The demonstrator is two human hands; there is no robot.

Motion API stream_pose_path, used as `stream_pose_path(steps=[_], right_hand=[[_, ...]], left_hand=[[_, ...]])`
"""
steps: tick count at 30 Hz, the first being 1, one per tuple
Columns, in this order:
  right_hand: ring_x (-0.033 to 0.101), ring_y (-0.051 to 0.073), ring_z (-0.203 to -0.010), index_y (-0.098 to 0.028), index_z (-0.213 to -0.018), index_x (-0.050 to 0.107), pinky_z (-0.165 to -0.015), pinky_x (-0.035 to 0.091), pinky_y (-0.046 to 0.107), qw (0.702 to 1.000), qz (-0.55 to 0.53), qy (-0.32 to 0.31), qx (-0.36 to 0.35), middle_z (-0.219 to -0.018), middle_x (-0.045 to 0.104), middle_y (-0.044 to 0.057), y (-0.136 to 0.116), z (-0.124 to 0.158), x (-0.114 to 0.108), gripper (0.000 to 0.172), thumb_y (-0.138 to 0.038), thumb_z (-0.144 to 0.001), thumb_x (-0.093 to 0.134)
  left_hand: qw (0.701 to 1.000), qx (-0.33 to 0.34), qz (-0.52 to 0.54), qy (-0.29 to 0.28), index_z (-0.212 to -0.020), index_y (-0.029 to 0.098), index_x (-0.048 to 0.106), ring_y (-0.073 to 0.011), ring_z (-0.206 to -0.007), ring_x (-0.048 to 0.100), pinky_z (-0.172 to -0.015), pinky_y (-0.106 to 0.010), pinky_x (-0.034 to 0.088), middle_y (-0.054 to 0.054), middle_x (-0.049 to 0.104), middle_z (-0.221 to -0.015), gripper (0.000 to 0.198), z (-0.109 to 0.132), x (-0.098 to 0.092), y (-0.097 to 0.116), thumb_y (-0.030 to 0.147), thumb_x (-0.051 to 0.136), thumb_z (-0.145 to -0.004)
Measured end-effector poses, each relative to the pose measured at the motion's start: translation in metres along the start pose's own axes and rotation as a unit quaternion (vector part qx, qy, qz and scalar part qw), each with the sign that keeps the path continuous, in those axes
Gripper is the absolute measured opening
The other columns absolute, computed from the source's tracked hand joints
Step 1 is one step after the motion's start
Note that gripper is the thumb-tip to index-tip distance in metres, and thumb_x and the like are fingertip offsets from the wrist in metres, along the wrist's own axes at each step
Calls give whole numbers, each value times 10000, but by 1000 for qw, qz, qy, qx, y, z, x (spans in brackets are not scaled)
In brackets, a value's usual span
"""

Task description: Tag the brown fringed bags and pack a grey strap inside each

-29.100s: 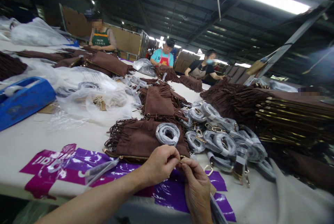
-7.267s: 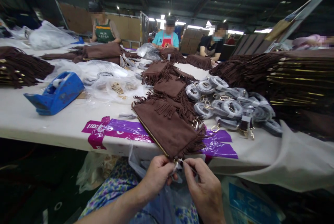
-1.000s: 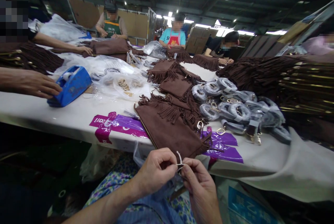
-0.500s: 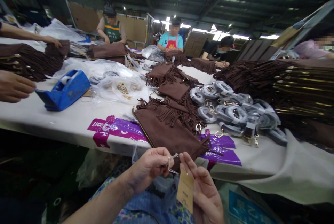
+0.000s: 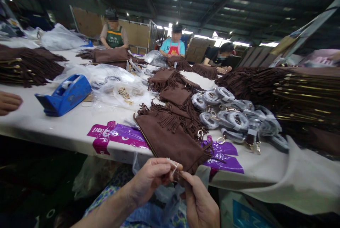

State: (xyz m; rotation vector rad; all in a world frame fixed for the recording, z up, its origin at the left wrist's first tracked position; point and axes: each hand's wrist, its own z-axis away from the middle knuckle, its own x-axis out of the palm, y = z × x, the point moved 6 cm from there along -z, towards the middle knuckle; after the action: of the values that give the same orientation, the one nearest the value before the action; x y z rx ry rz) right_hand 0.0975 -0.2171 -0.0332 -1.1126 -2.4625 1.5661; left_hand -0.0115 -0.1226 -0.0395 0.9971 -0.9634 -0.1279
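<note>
My left hand (image 5: pixel 155 174) is closed in a pinch on a thin white hang-tag string (image 5: pixel 174 166), which crosses its fingertips. Close beside it, my right hand (image 5: pixel 199 198) also pinches the string, thumb and fingers pressed together. The tan tag itself does not show now. Just beyond my fingers, at the table's front edge, lies a brown fringed bag (image 5: pixel 171 137) with a zipper along its left side. Neither hand appears to grip the bag.
A blue tape dispenser (image 5: pixel 65 95) stands at left near clear plastic bags (image 5: pixel 117 86). Wrapped straps with gold clasps (image 5: pixel 236 118) are heaped at right, before stacked brown bags (image 5: pixel 305 93). A co-worker's hand (image 5: pixel 9 103) reaches in at left; other people work across the table.
My right hand has turned over and closed its fingers against the string beside my left hand. The tan tag has gone out of sight. The co-worker's upper-left arm has left the view.
</note>
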Motion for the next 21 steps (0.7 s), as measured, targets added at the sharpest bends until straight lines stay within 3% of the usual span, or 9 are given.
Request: stream_pose_path(steps=[3,6,8,10,13,15,16,19,21], right_hand=[[675,156,-792,-226,-1227,618,-752,530,218,986,140,-30,-88,-888,693,55,-7,-3,5,328,-215,-984,399],[679,171,-717,-163,-1280,575,-648,532,219,944,278,-72,-162,-811,685,63,-9,-7,11,374,-192,-976,360],[685,191,-698,-129,-1260,580,-594,530,240,917,336,-95,-195,-795,692,69,-11,-10,16,379,-191,-971,343],[688,202,-670,-111,-1227,596,-560,526,258,910,353,-85,-201,-789,707,75,-15,-16,17,390,-204,-979,310],[699,190,-682,-121,-1147,636,-581,527,237,942,289,-51,-160,-838,736,86,-20,-24,14,395,-269,-1000,300],[682,159,-660,-169,-1009,667,-590,513,197,974,205,-54,-85,-801,727,46,-14,-26,14,346,-334,-994,364],[661,142,-630,-189,-936,666,-579,498,178,984,162,-59,-40,-753,706,16,-9,-26,14,313,-363,-981,410],[558,105,-538,-204,-779,636,-520,438,152,994,79,-40,72,-616,594,-45,8,-20,10,295,-432,-925,520],[498,98,-525,-196,-718,615,-505,408,155,993,52,-21,105,-588,537,-52,16,-14,6,327,-456,-904,544]], left_hand=[[1000,4,-8,19,-905,97,782,-93,-586,437,-557,-198,291,-28,554,-620,362,-1,-3,0,306,707,-619],[997,20,-64,23,-870,111,785,-78,-542,378,-518,-201,243,-10,521,-584,321,-1,-5,5,272,652,-626],[988,51,-147,2,-837,115,781,-82,-555,383,-525,-204,258,-7,514,-602,275,1,-2,13,236,611,-658],[961,90,-259,-45,-859,126,771,-96,-580,432,-552,-210,305,-9,525,-628,261,7,8,20,193,558,-723],[865,182,-454,-115,-930,141,734,-130,-650,509,-623,-232,366,-28,573,-696,274,19,29,31,135,477,-834],[799,262,-531,-105,-927,148,708,-151,-702,531,-664,-248,384,-44,584,-729,261,25,36,39,120,454,-873],[781,297,-544,-77,-946,151,694,-164,-746,542,-690,-256,395,-56,592,-769,238,27,36,43,124,468,-875],[775,318,-546,-9,-1031,172,660,-191,-859,560,-750,-270,428,-91,600,-940,201,20,25,47,161,565,-854],[784,286,-551,-24,-936,180,663,-185,-865,560,-748,-262,430,-84,591,-952,108,9,19,41,176,588,-857]])
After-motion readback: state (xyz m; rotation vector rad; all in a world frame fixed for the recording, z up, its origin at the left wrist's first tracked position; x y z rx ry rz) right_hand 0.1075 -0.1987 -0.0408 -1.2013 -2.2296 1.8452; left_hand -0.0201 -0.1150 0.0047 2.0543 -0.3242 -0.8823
